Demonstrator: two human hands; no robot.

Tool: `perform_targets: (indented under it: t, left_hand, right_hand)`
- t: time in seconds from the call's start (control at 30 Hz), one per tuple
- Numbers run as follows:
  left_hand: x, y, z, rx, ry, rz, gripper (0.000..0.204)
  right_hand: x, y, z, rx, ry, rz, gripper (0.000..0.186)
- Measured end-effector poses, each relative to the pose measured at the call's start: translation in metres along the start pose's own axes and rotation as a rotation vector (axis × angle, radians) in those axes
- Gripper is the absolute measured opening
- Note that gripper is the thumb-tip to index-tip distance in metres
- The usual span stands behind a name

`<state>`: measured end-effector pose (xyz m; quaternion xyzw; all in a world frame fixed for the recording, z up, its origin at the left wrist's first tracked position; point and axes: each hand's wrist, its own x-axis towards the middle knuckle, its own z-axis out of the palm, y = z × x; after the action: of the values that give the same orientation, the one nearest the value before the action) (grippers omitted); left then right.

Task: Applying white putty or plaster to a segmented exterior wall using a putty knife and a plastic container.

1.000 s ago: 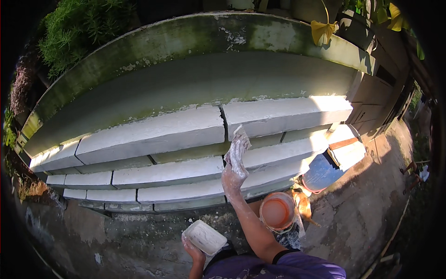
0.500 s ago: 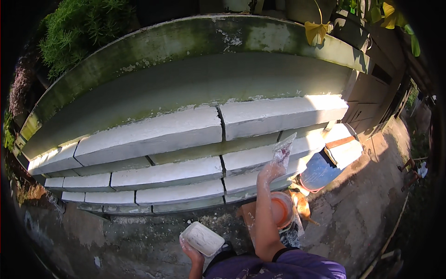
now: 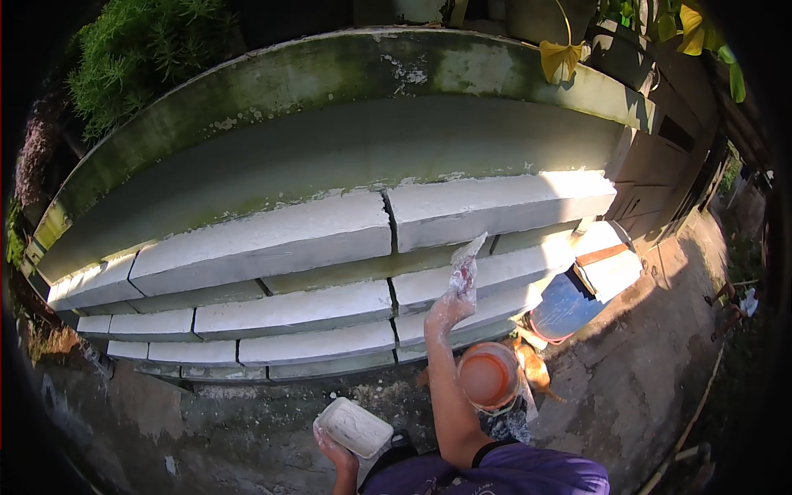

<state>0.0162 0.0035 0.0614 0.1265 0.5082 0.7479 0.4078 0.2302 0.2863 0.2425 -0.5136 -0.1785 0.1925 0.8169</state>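
My left hand point(image 3: 332, 448) grips the edge of a shallow white rectangular tub point(image 3: 355, 427) with white paste in it, held low in front of me. My right hand point(image 3: 448, 311), smeared with white, is closed round a flat, pointed, translucent plastic-looking piece point(image 3: 465, 268) with a reddish patch. That piece reaches up in front of the raised white blocks of the wall point(image 3: 313, 309), near the dark vertical joint between them; touching or apart, I cannot tell. My right fingers partly hide its lower end.
Right of my right forearm stands an orange bucket point(image 3: 485, 378), with an orange cat point(image 3: 535, 367) beside it. Farther right is a blue drum point(image 3: 567, 307) with a board on top. A mossy ledge point(image 3: 330, 70) runs above the wall, with green plants point(image 3: 144, 62) at upper left.
My right hand has moved left and slightly down with the translucent piece, uncovering more of the orange bucket. The tub in my left hand has shifted slightly left.
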Motion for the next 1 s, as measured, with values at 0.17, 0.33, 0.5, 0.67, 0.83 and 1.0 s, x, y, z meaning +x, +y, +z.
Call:
perform_targets:
  t: [0.17,0.33,0.5,0.67,0.83,1.0]
  left_hand:
    - [0.002,-0.004,0.000,0.029,0.008,-0.003,0.046]
    - [0.000,-0.001,0.003,0.029,-0.023,-0.014,0.049]
    - [0.000,0.002,-0.002,0.043,0.026,-0.020,0.050]
    - [0.002,-0.005,-0.010,0.036,0.002,-0.018,0.050]
    - [0.005,-0.008,-0.008,0.041,-0.034,-0.024,0.049]
    - [0.005,-0.001,-0.003,0.004,-0.052,-0.016,0.048]
  right_hand:
    - [-0.050,-0.022,0.009,0.100,-0.174,-0.090,0.037]
    - [-0.084,-0.033,0.008,0.029,-0.404,-0.230,0.034]
    - [-0.046,-0.021,-0.019,0.159,-0.159,-0.042,0.028]
    - [0.052,0.056,-0.068,0.273,0.068,0.049,0.032]
    - [0.091,0.028,-0.048,0.739,-0.086,0.370,0.033]
    - [0.077,0.010,-0.011,0.912,-0.074,0.461,0.053]
